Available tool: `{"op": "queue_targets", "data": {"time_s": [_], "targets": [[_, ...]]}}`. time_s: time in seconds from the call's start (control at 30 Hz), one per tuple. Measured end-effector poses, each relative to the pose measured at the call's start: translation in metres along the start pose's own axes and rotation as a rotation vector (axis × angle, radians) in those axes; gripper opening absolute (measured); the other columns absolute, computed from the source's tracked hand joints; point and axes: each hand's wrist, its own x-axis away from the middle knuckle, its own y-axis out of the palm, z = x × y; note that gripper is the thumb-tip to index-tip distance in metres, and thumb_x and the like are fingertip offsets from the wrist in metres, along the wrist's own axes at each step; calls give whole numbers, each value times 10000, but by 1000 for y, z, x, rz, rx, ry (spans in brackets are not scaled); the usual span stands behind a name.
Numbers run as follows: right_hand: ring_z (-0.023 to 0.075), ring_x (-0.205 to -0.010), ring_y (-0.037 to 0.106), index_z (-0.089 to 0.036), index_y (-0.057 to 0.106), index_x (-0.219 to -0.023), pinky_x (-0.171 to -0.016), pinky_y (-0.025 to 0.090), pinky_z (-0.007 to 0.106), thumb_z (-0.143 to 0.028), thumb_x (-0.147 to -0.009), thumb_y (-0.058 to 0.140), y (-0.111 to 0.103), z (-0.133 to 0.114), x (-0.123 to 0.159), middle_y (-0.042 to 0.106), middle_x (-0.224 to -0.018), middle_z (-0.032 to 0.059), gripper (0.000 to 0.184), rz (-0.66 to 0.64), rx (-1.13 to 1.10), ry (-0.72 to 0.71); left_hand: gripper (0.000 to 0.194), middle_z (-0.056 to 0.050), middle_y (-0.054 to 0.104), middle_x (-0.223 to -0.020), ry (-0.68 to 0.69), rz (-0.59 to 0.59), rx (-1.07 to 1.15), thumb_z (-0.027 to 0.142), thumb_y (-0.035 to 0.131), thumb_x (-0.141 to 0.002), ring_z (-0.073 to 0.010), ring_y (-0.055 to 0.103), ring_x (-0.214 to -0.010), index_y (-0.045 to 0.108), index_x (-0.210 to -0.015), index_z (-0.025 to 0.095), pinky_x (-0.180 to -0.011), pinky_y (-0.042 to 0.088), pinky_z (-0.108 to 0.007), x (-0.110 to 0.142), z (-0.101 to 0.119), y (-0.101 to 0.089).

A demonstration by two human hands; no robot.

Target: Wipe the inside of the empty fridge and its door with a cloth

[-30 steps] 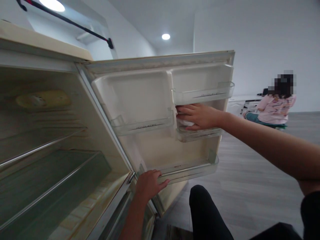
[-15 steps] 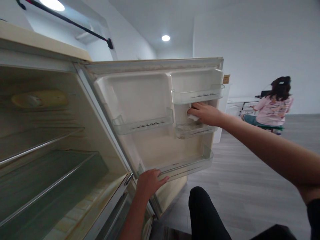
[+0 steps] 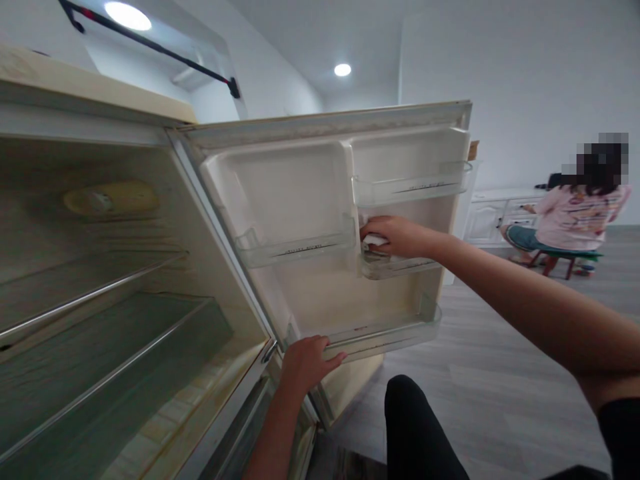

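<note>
The fridge door (image 3: pixel 280 180) stands swung open, its inner side facing me. My right hand (image 3: pixel 395 235) is closed round a crumpled white cloth (image 3: pixel 375 240), which touches the door's inner wall just above the small clear door shelf (image 3: pixel 400 268). A grimy patch shows in that shelf under the fingers. Down at the long bottom door shelf (image 3: pixel 385 340), my left hand (image 3: pixel 310 363) grips the rim near its left end, fingers over the edge and thumb in front. Part of the cloth is hidden by my fingers.
At left is the open fridge compartment (image 3: pixel 200 267) with glass shelves (image 3: pixel 125 333) and a yellowed lamp cover (image 3: pixel 110 199). My knee (image 3: pixel 407 407) is below the door. A person in a pink shirt (image 3: pixel 575 217) sits on a stool (image 3: pixel 570 255) by white cabinets (image 3: pixel 483 220).
My right hand has moved left and slightly down across the door's inner wall with the cloth. The left hand keeps its place on the bottom shelf. The view has shifted a little.
</note>
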Motion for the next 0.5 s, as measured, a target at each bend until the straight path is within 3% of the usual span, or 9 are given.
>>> {"op": "queue_targets", "data": {"time_s": [0.1,0.27,0.33,0.4,0.5], "targets": [[240,-1066,626,-175,674,-1120,-930,487,351,-173,-916,576,-9,-8,14,683,-1144,102,226,128,43,-9,540,-53,766,-1072,-7,-6,-5,712,514,-898,-257,706,-1022,721,-1072,245,-858,471,-348,0,0,-1],[252,-1185,590,-248,653,-1245,-1014,485,421,-224,-974,551,-27,-47,50,653,-1230,93,290,439,131,-139,524,-38,767,-1036,-3,11,-5,709,517,-893,-259,710,-988,725,-1028,247,-833,471,-351,1,-1,0],[271,-1227,570,-268,639,-1294,-1048,472,458,-279,-974,586,-28,-60,61,635,-1266,102,324,503,184,-137,515,-38,767,-1032,1,12,-4,701,526,-892,-260,710,-988,726,-1026,246,-830,470,-352,1,-1,0],[296,-1279,546,-249,625,-1333,-1071,464,484,-360,-971,607,-23,-68,64,600,-1341,129,379,463,193,-71,510,-41,766,-1037,4,12,-4,692,529,-895,-259,708,-997,726,-1041,244,-833,470,-351,2,-1,0],[311,-1271,566,-203,594,-1384,-1065,473,498,-488,-982,571,-10,-69,57,586,-1397,158,493,217,122,66,518,-48,765,-1054,3,8,-2,691,524,-902,-254,706,-1009,723,-1072,243,-845,469,-347,2,0,-1]]}}
